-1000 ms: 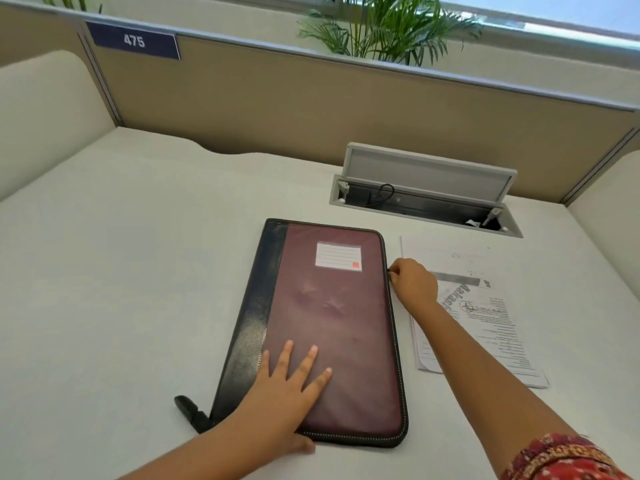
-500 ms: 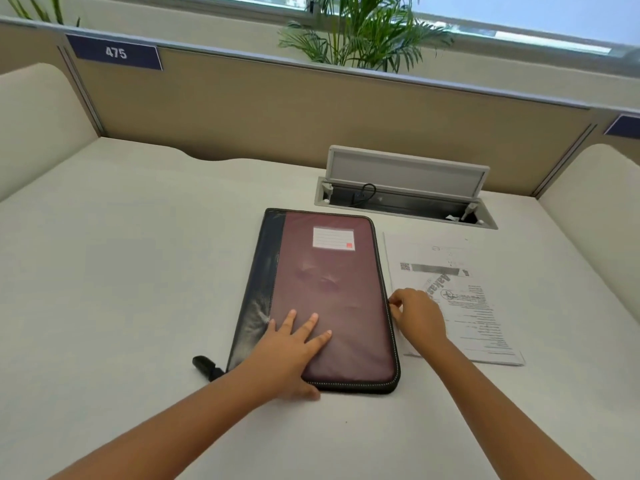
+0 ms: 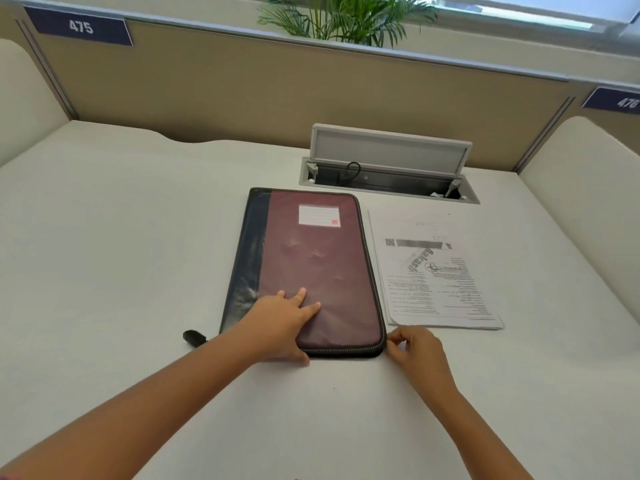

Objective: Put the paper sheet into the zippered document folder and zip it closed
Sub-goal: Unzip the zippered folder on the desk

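Pressing flat on folder (image 3: 311, 265), left hand (image 3: 280, 320), right hand (image 3: 414, 346) pinching its corner zipper, sign (image 3: 80, 27) "475", paper sheet (image 3: 436, 275) beside.

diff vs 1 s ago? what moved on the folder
The right hand slid down the zippered folder's right edge from near the top corner to the near corner, fingers pinched at the zipper. The left hand stays flat on the cover; the paper sheet stays beside it.
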Action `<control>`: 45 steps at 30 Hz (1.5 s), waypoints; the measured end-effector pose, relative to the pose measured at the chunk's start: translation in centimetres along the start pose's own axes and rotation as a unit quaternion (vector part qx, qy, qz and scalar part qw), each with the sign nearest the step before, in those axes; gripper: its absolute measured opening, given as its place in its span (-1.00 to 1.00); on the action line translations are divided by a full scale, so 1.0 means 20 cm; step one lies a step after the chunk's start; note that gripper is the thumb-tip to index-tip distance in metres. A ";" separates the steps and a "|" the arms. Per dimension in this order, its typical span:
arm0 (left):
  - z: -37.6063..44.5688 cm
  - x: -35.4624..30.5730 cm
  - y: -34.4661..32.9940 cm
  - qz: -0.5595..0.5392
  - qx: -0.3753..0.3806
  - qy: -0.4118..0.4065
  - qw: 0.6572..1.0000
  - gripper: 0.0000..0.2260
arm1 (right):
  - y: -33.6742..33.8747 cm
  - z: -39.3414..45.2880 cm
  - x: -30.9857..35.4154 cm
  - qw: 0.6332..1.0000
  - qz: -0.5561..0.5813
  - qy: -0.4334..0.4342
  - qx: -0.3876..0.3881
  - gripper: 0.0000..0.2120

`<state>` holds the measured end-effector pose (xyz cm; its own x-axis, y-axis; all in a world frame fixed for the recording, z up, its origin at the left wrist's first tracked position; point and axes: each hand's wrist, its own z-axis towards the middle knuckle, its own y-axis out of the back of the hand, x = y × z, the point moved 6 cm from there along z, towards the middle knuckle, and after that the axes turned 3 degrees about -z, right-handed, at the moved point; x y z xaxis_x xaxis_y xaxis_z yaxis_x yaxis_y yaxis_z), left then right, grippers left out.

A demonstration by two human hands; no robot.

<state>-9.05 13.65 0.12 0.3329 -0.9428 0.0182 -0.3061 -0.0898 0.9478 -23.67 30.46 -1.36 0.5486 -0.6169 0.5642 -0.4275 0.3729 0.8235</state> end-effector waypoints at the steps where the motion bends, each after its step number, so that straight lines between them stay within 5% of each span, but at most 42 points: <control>1: 0.00 0.00 0.00 0.000 -0.001 -0.002 1.000 -0.15 | 0.00 -0.04 0.00 1.000 0.003 -0.005 -0.004 -0.88; 16: -0.05 -0.01 0.14 -0.103 -0.071 -0.039 0.991 -0.05 | -0.25 -0.23 0.32 0.989 -0.041 0.143 -0.012 -0.92; 22: -0.07 -0.01 0.14 -0.141 -0.099 -0.012 0.985 -0.05 | -0.39 -0.25 0.54 0.946 -0.103 0.299 -0.076 -0.97; 27: -0.09 0.05 0.14 -0.183 -0.134 0.005 0.974 -0.07 | -0.46 -0.24 0.61 0.933 -0.111 0.327 -0.102 -0.86; 32: -0.11 0.04 0.16 -0.246 -0.192 0.016 0.950 -0.11 | -0.57 -0.26 0.78 0.912 -0.120 0.382 -0.091 -0.89; 37: -0.18 0.06 0.20 -0.325 -0.245 0.024 0.913 -0.10 | -0.70 -0.31 0.92 0.884 -0.222 0.408 -0.053 -0.66; 42: -0.27 0.14 0.20 -0.406 -0.304 0.028 0.862 -0.13 | -0.65 -0.26 0.86 0.883 -0.064 0.464 0.009 -0.89; 45: -0.32 0.20 0.18 -0.459 -0.345 0.037 0.818 -0.15 | -0.54 -0.22 0.77 0.889 -0.060 0.453 -0.018 -0.65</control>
<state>-3.18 11.69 5.62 0.2008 -0.5549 -0.8073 0.6707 -0.5228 0.5262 -7.31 19.94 -1.33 0.9494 0.1517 0.2750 -0.3127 0.3749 0.8727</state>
